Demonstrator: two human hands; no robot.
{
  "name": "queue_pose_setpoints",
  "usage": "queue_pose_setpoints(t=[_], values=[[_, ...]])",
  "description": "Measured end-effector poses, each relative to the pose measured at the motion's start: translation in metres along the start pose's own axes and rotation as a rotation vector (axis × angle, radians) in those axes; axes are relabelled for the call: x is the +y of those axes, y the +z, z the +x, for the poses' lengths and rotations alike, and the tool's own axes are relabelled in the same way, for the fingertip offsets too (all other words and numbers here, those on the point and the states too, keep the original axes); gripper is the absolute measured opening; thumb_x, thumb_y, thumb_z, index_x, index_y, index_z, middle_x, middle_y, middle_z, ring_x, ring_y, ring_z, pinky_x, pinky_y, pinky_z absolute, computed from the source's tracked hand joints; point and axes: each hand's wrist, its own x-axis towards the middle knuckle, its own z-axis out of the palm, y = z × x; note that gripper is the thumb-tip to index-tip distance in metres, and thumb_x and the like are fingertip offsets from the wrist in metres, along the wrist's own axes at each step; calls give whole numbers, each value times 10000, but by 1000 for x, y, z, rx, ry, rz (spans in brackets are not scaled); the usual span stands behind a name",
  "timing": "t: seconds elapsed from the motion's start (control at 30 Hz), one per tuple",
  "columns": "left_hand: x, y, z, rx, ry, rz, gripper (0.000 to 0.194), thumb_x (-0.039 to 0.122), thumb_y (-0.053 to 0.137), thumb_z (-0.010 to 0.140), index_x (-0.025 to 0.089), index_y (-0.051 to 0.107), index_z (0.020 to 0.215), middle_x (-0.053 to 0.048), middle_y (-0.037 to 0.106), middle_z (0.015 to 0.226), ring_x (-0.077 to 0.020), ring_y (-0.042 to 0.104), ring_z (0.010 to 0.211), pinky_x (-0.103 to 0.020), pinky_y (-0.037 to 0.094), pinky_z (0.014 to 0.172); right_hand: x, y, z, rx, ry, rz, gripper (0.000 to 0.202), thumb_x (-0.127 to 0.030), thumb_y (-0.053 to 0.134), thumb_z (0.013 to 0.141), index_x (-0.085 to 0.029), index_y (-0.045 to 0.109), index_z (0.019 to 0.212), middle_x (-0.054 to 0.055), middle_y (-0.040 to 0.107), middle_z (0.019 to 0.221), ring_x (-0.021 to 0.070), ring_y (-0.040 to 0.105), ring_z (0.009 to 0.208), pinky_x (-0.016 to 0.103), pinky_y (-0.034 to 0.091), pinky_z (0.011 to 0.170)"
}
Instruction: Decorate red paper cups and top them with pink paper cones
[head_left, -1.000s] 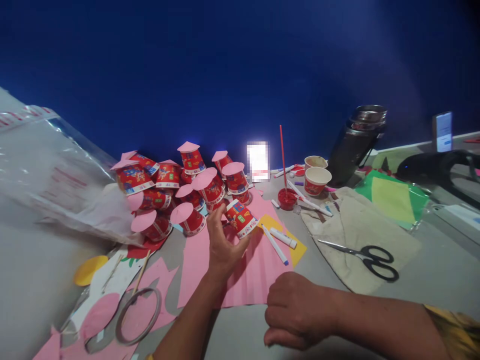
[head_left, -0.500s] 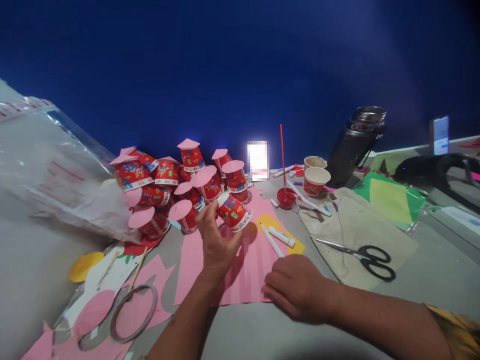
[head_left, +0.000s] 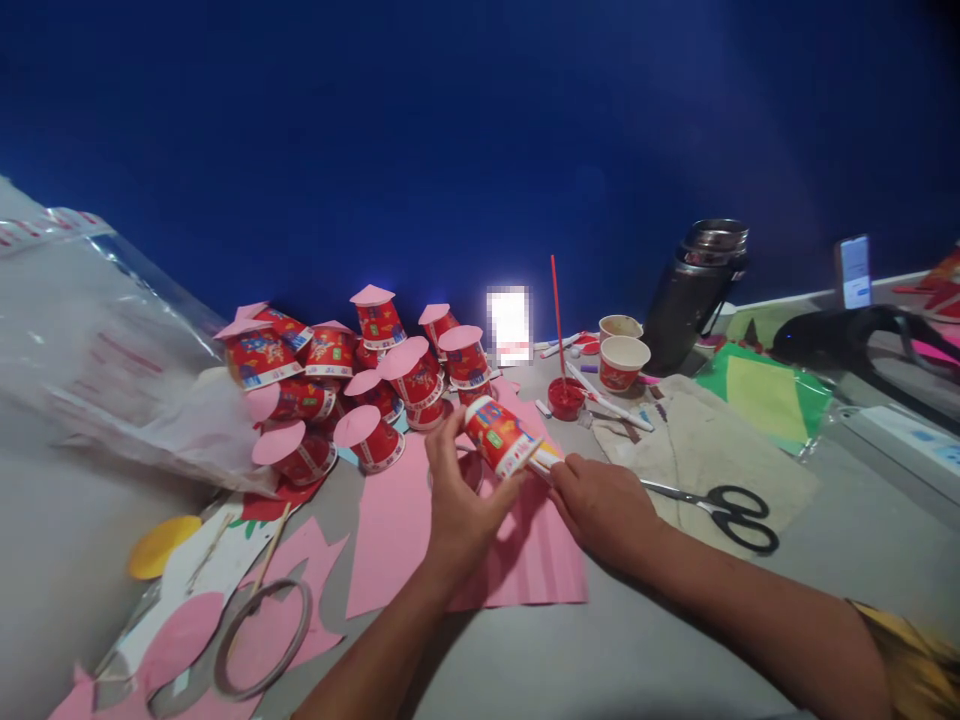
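My left hand [head_left: 469, 500] grips a red printed paper cup [head_left: 496, 436], tilted with its rim toward the lower right, fingers at its base and thumb near the rim. My right hand [head_left: 607, 505] is closed round a white marker [head_left: 541, 461], whose front end lies at or just behind the cup's rim; contact cannot be made out. Pink paper [head_left: 397, 540] lies under both hands, with a scrap of yellow paper [head_left: 549, 453] partly hidden. Several red cups with pink paper cone tops [head_left: 405, 365] are stacked to the left.
Scissors [head_left: 739, 515] lie on a beige cloth [head_left: 780, 480] at right. Behind stand two paper cups [head_left: 624, 362], a red paint pot with a brush [head_left: 566, 398] and a black flask [head_left: 694, 290]. A tape roll [head_left: 298, 640], paper scraps and a plastic bag [head_left: 112, 350] are at left.
My left hand has brought the cup down and to the right, closer to my right hand. My right hand has moved slightly up and right with the marker, now at the cup's rim.
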Motion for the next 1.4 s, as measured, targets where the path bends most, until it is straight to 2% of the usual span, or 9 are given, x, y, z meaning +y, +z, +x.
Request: queue_pose_setpoints(t=[0.13, 0.23, 0.5, 0.7, 0.87, 0.97, 1.07, 1.17, 1.4], values=[[-9, -4, -5, -59, 178, 140, 823, 232, 795, 752, 313, 413, 1477, -110, 429, 1416, -285, 532, 1280, -454, 568, 989, 7, 0, 5, -22, 48, -24, 156, -230, 496, 1037, -172, 638, 1008, 96, 711, 953, 231, 713, 811, 330, 312, 581], [-16, -22, 13, 71, 334, 300, 838, 177, 755, 758, 297, 394, 1504, -115, 411, 1396, -304, 477, 1315, -481, 536, 1040, 12, 0, 9, -24, 91, -30, 183, -260, 482, 1048, -172, 636, 1004, 99, 720, 945, 237, 716, 797, 340, 284, 567], [-24, -74, 31, 149, 391, 596, 871, 265, 805, 766, 255, 382, 1527, -132, 418, 1351, -337, 461, 1310, -542, 453, 1123, 17, 4, 10, 66, 70, -1, 225, -302, 509, 1031, -186, 640, 890, 60, 722, 848, 213, 690, 734, 335, 194, 577], [-33, -61, 9, 96, 347, 536, 938, 302, 838, 769, 270, 322, 1551, -145, 469, 1376, -344, 495, 1296, -546, 503, 1058, 16, 17, 4, 268, -155, 137, 305, -301, 482, 1038, -185, 649, 811, 38, 690, 732, 172, 625, 657, 334, 208, 600], [-32, -42, 5, -117, 549, 558, 957, 279, 809, 816, 290, 236, 1583, -152, 481, 1391, -329, 518, 1320, -515, 493, 1085, 13, 17, 0, 335, -224, 215, 291, -290, 492, 1032, -181, 652, 815, 29, 692, 712, 155, 596, 618, 327, 222, 607], [-23, -49, 12, -52, 632, 628, 904, 277, 789, 834, 299, 268, 1572, -141, 465, 1373, -323, 512, 1307, -493, 477, 1096, 15, 15, 0, 378, -197, 224, 302, -294, 489, 1033, -176, 649, 805, 35, 696, 711, 155, 598, 623, 324, 225, 610], [-13, -70, 21, 155, 552, 713, 863, 283, 786, 826, 281, 321, 1554, -149, 421, 1389, -342, 459, 1329, -512, 418, 1134, 17, 14, 0, 368, -199, 242, 304, -295, 488, 1033, -174, 643, 801, 36, 699, 714, 152, 601, 629, 324, 217, 603], [-12, -95, 18, 230, 463, 791, 850, 319, 809, 785, 257, 395, 1525, -155, 433, 1371, -379, 428, 1325, -575, 329, 1168, 16, 15, -1, 316, -231, 268, 292, -288, 487, 1034, -175, 645, 814, 37, 708, 739, 153, 612, 649, 325, 213, 601], [-40, -116, -24, 164, 279, 1113, 799, 304, 710, 841, 180, 374, 1555, -221, 463, 1349, -437, 434, 1282, -657, 355, 1060, 11, 14, -4, 201, -265, 278, 260, -280, 507, 1024, -178, 667, 847, 36, 715, 769, 157, 617, 674, 326, 210, 607]])
